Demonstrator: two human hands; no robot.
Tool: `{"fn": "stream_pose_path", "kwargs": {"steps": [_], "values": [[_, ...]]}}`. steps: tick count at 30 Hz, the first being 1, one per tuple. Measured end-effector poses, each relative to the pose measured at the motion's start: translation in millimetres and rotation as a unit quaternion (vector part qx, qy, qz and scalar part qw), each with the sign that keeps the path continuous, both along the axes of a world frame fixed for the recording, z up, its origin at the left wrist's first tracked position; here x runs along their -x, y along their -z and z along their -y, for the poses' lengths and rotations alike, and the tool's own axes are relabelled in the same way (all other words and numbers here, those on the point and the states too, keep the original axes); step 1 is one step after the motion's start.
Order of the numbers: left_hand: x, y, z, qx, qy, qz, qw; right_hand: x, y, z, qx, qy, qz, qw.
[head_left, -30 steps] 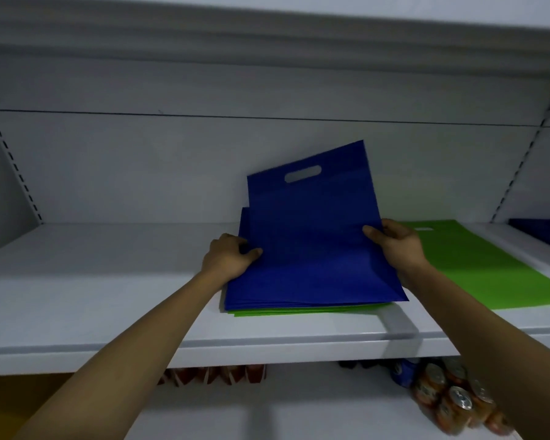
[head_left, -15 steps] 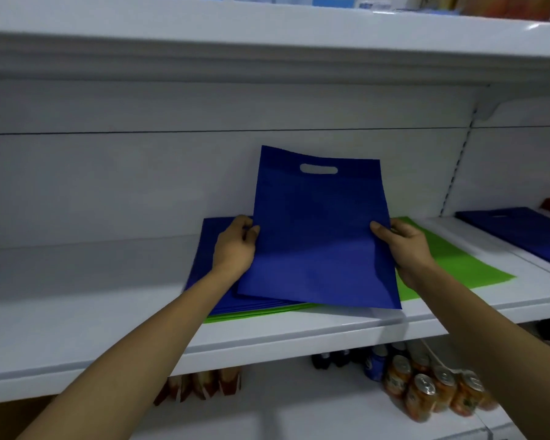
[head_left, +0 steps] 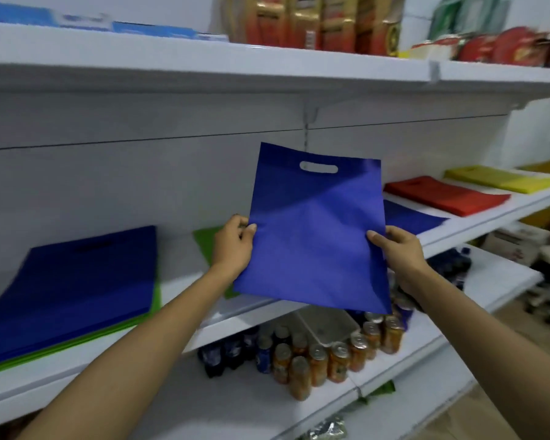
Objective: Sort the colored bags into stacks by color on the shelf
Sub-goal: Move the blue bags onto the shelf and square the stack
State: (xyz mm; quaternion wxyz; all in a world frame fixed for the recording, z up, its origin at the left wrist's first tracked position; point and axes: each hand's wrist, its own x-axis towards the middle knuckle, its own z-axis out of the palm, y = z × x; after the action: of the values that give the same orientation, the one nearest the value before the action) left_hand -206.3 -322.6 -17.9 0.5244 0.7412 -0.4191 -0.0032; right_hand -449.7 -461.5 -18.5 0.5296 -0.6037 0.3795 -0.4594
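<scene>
I'm seeing one blue bag (head_left: 318, 242) up off the shelf (head_left: 177, 271), left hand (head_left: 234, 246) and right hand (head_left: 400, 252) each pinching a side, partly blocking one green bag (head_left: 205, 246), one red stack (head_left: 442, 193), one yellow stack (head_left: 499, 179) further right

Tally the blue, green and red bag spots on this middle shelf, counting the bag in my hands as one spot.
Blue: 3, held bag, left blue pile, right blue pile.
Green: 2, green layer under the left blue pile, green bag behind the left hand.
Red: 1, red pile.
Total: 6.

One left hand (head_left: 233, 246), one right hand (head_left: 400, 254), one blue bag (head_left: 318, 239) aloft.
</scene>
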Motion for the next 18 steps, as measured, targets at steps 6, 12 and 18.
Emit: {"fn": "stream_pose_path", "kwargs": {"steps": [6,12,18], "values": [[96.7,9.9,77.7,0.03,0.043,-0.025,0.998,107.7,6.5,46.3,-0.028,0.048,-0.016,0.998],[171.8,13.6,137.6,0.011,0.079,-0.04,0.996,190.3,17.2,85.3,-0.044,0.076,-0.067,0.994],[199.3,14.6,180.1,-0.01,0.114,-0.03,0.993,220.5,23.9,123.3,-0.053,0.122,-0.054,0.99]]}}
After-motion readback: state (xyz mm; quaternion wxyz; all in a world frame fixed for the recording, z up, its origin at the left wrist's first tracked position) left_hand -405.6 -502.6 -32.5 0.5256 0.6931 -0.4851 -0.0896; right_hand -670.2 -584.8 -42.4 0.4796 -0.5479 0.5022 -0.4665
